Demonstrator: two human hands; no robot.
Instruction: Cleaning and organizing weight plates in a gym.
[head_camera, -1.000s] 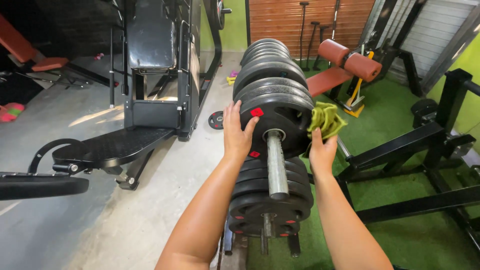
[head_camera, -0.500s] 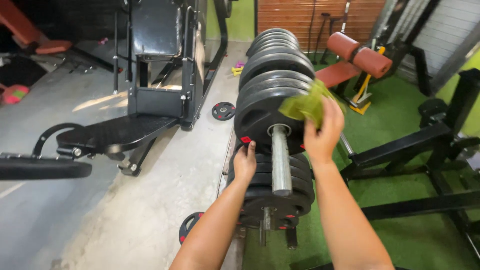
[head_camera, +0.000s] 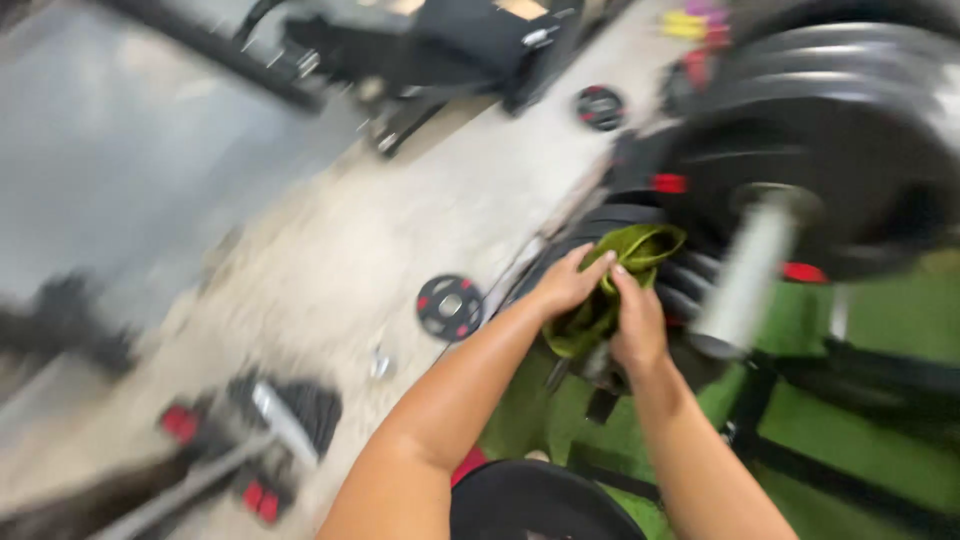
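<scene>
- Both hands meet low in front of a rack of black weight plates (head_camera: 850, 170), sharing a green cloth (head_camera: 610, 285).
- The left hand (head_camera: 565, 285) and right hand (head_camera: 635, 325) each have their fingers curled shut on the cloth (bunched, not spread).
- Wiping well likely calls for a firm, flat grip.
- Motion blur smears the steel peg (head_camera: 745, 275); a small plate (head_camera: 450, 307) lies on the concrete floor (head_camera: 330, 250).

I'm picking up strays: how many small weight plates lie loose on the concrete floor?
2: one small plate left of the hands, another farther up beside the rack. Blur may hide more.
</scene>
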